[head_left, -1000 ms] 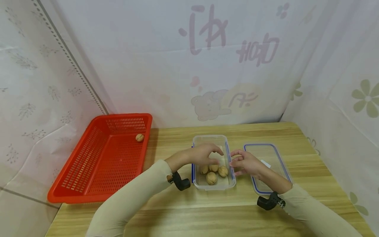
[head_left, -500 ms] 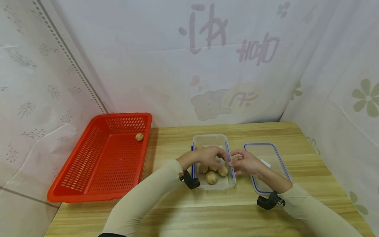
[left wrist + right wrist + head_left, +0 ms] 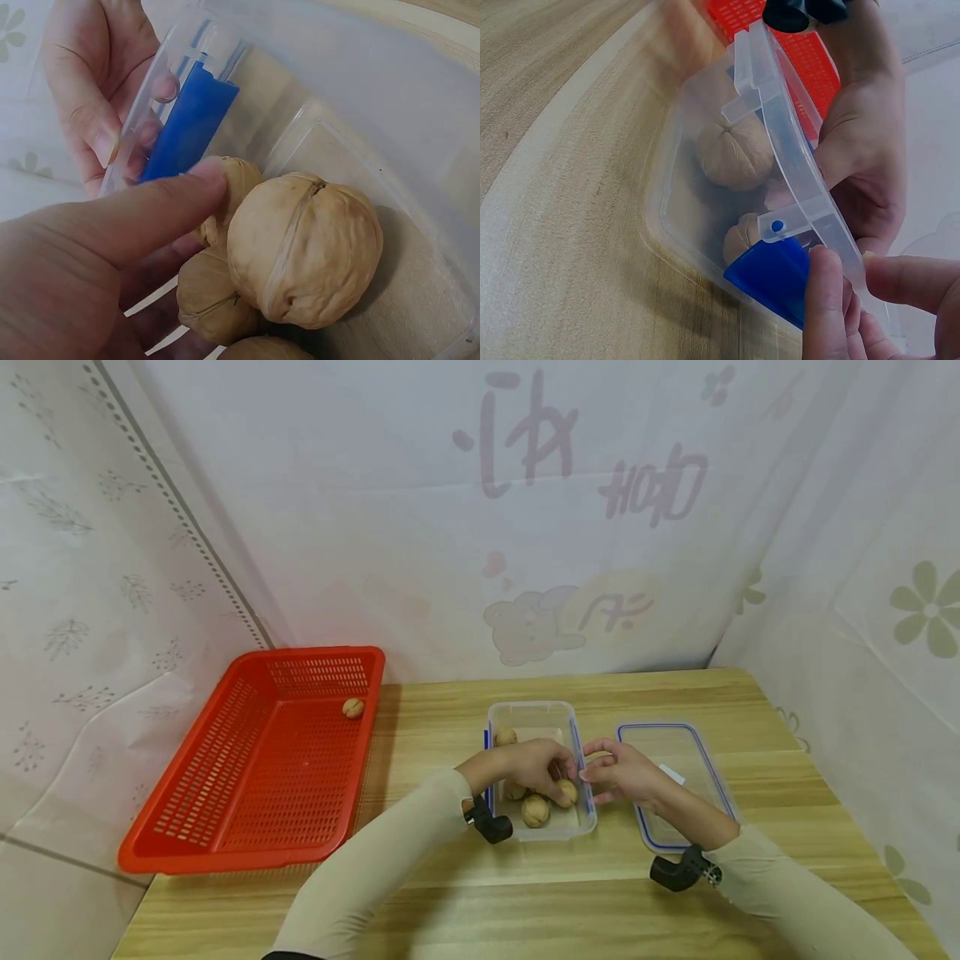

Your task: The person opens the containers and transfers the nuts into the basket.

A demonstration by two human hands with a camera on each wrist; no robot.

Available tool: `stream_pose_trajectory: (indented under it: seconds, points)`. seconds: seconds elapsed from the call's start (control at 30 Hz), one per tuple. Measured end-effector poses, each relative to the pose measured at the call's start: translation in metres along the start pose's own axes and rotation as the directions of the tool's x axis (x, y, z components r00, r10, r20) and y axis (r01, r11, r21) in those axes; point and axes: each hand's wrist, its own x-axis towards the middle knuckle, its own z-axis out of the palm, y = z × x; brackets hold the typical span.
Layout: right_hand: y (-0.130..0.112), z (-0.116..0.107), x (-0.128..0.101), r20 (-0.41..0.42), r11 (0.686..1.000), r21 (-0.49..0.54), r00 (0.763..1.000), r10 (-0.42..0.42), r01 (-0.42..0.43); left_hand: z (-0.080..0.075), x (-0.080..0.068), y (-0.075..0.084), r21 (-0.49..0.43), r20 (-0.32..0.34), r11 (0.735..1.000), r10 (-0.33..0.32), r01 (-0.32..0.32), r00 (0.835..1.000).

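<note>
A clear plastic box stands mid-table with several walnuts in it. My left hand reaches into the box, and its thumb and fingers pinch a walnut against the right wall. In the left wrist view that walnut lies behind a bigger walnut. My right hand pinches the box's right rim beside a blue clasp. Another walnut rests on the box floor.
The box's blue-edged lid lies flat just right of it. A red mesh basket sits at the table's left with one walnut in its far corner. White patterned sheets wall the table on three sides.
My left hand has slid nearer and lower in the box, from above the walnuts down onto the one by the right wall. The right hand has stayed on the rim.
</note>
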Motion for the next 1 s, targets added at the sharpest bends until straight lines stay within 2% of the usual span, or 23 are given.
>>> stream_pose_trajectory:
  seconds: [0.7,1.0]
  points:
    - [0.0019,-0.0012,0.0014,0.007,1.000,0.006,1.000,-0.003,0.003,0.0012,0.0033,-0.0017,0.014,-0.009,0.999,-0.036,0.036,0.999]
    - [0.0036,-0.0021,0.0021,0.014,1.000,0.006,1.000,-0.005,0.005,-0.0004,0.0037,-0.0043,0.004,-0.037,1.000,-0.010,0.010,0.999]
